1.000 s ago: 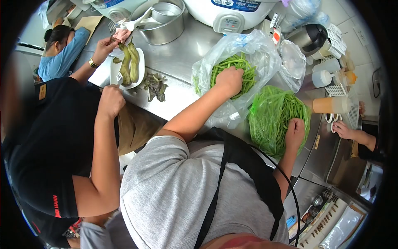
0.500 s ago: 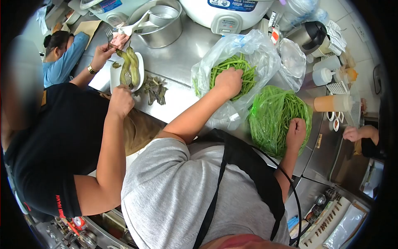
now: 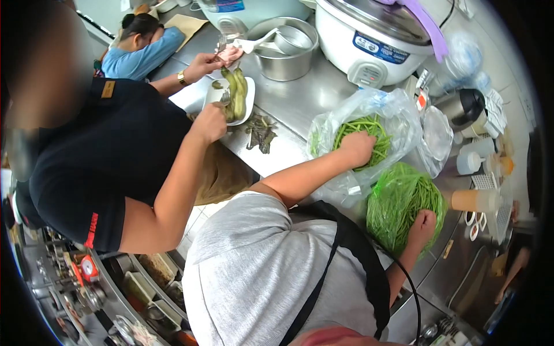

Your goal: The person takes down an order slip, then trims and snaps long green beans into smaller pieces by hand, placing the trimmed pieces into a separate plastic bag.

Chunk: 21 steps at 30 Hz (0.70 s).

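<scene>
My left hand (image 3: 358,149) reaches into an open clear plastic bag (image 3: 329,132) and is closed on cut green beans (image 3: 365,126), its fingertips partly hidden among them. At the right, my right hand (image 3: 422,227) has its fingers curled in against long green beans (image 3: 416,199) in a thin green plastic bag (image 3: 384,216). What those fingers pinch, if anything, is hidden. The two bags lie side by side on the steel counter (image 3: 283,118), the clear one farther away.
On my left, a co-worker's hands (image 3: 209,122) work with forks over peeled eggplants (image 3: 238,92) on a white plate (image 3: 249,86). Dark peelings (image 3: 261,135) lie beside it. Behind stand a metal pot (image 3: 285,66) and a rice cooker (image 3: 375,46). Sauce bottles (image 3: 474,200) line the right.
My view has turned, so the counter and bags appear farther right and lower. Both hands stay at their bags. The co-worker's forks remain at the eggplants. A person's hand at far right has dropped lower.
</scene>
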Tool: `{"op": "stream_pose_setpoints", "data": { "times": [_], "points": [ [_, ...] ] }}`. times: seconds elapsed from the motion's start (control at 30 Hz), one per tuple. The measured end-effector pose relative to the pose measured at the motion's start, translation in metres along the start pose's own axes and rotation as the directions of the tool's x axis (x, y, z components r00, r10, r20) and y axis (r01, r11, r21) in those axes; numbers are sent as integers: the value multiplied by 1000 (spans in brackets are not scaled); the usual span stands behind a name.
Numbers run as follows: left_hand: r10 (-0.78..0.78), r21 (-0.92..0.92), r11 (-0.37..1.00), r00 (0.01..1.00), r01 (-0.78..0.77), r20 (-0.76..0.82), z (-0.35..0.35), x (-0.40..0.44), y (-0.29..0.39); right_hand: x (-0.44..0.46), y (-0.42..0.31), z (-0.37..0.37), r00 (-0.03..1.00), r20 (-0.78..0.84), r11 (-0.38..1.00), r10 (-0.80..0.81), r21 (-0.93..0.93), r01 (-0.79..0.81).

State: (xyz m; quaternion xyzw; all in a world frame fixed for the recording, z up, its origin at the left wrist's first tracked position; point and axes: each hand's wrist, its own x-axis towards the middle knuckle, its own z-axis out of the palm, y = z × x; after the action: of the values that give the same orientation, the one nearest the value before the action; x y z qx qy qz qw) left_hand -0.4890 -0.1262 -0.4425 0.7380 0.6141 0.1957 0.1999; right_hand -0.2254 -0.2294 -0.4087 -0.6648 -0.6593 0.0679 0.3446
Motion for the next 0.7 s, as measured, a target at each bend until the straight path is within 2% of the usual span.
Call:
{"op": "stream_pose_setpoints", "data": {
  "times": [0.03,0.7],
  "points": [
    [-6,6,1000,1000,6,1,1,0,1,0,1,-2,999,12,999,32,10,-32],
    [110,-7,994,974,-114,-198,9,-11,-3,-3,-4,-3,998,-39,998,-41,55,43]
  ]
}}
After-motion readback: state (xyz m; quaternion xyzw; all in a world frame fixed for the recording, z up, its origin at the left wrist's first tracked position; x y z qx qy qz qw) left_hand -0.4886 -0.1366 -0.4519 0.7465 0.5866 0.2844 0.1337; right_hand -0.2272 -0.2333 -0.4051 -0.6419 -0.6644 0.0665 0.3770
